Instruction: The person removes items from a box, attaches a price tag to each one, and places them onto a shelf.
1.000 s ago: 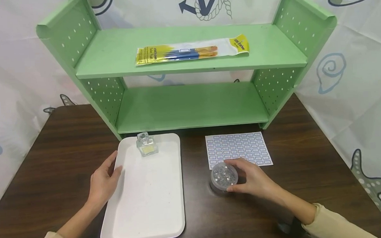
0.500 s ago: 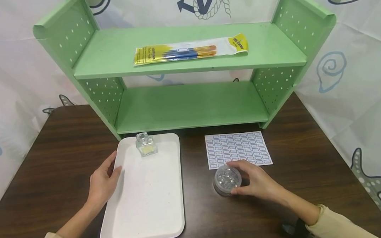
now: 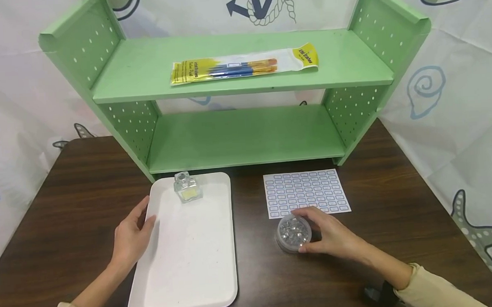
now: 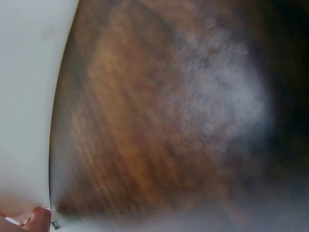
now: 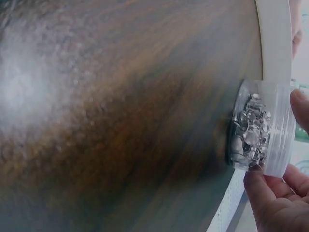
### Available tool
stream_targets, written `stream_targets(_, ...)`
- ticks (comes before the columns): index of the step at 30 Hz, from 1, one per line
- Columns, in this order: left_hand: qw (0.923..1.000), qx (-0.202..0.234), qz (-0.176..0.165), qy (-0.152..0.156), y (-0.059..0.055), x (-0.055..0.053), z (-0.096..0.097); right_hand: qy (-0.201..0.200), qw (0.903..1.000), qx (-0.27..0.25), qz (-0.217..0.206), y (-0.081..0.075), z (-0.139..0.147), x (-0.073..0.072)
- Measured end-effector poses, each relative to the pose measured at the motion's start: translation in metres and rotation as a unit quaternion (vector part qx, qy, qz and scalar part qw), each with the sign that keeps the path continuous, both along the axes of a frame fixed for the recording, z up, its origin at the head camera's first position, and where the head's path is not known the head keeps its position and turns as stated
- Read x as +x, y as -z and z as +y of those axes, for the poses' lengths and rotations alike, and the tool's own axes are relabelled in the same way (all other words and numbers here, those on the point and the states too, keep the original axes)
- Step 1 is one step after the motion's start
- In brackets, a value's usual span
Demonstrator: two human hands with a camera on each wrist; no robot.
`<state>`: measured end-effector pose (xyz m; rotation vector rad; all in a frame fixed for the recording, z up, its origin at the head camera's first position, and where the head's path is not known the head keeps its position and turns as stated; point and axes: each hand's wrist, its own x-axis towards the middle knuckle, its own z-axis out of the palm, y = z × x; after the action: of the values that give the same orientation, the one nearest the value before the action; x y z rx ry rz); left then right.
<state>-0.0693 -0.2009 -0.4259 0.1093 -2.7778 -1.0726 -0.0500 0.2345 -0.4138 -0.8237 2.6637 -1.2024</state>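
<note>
My right hand (image 3: 333, 232) holds a small round clear jar (image 3: 293, 234) of silver thumbtacks, thumb on the near side and fingers on the far side. In the right wrist view the thumbtacks (image 5: 252, 133) show through the jar's wall, under its ridged lid (image 5: 281, 130). The jar stands on the table, just in front of the label sheet (image 3: 305, 193). My left hand (image 3: 131, 236) holds the left rim of a white tray (image 3: 193, 261), thumb over the edge. In the tray's far left part sits a small square glass bottle (image 3: 188, 188) with a yellowish patch.
Behind the tray and the sheet stands a green two-tier shelf (image 3: 245, 137). A pack of artist brushes (image 3: 244, 64) lies on its upper tier. Dark wood table (image 3: 260, 281) shows between the tray and the jar. A patterned white curtain (image 3: 16, 85) hangs behind.
The right hand has moved the jar slightly right and toward me, and down onto the table, then kept still. The left hand stays at the tray's rim.
</note>
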Motion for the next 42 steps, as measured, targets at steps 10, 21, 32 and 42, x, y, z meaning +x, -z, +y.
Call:
stream_targets(10, 1.0, 0.007, -0.006, 0.002, 0.001, 0.0, 0.0, 0.096, 0.9877, -0.113, -0.05, -0.013, 0.011, -0.023)
stream_targets(21, 0.9999, 0.013, -0.01, 0.001, 0.0, 0.0, 0.0, 0.279, 0.958, -0.063, -0.021, -0.006, 0.056, -0.061)
stream_targets(32, 0.9998, 0.017, -0.014, 0.003, -0.001, 0.001, 0.0, 0.325, 0.9443, 0.029, -0.04, 0.004, 0.075, -0.082)
stream_targets(42, 0.9995, 0.023, -0.021, -0.001, 0.0, 0.001, 0.0, 0.335, 0.9348, 0.107, -0.05, 0.006, 0.075, -0.09)
